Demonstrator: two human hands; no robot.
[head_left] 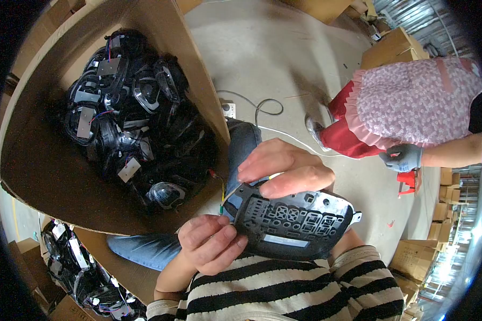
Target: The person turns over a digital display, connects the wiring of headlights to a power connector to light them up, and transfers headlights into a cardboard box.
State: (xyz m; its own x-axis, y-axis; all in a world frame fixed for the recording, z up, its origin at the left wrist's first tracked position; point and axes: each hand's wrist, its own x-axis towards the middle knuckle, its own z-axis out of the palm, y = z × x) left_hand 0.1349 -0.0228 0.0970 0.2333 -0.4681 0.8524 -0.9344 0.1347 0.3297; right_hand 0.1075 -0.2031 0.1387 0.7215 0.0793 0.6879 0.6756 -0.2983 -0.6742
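A black plastic panel point(284, 222) with many small cut-outs and a pale label strip is held tilted in front of the striped shirt. My left hand point(211, 243) is closed at the panel's left edge, fingers curled. From above, my right hand point(289, 167) grips the upper edge, its fingers bent over the rim and hiding part of it. Thin wires point(222, 195), yellow and green with a red end, hang beside the panel's left corner, close above my left hand.
A large cardboard box point(201, 64) at the left holds several black parts in clear wrap point(144, 96). More wrapped parts point(83, 267) lie at lower left. A co-worker point(407, 104) stands at right, near a red stool point(407, 183). A cable point(270, 101) and socket strip point(228, 110) lie on the floor.
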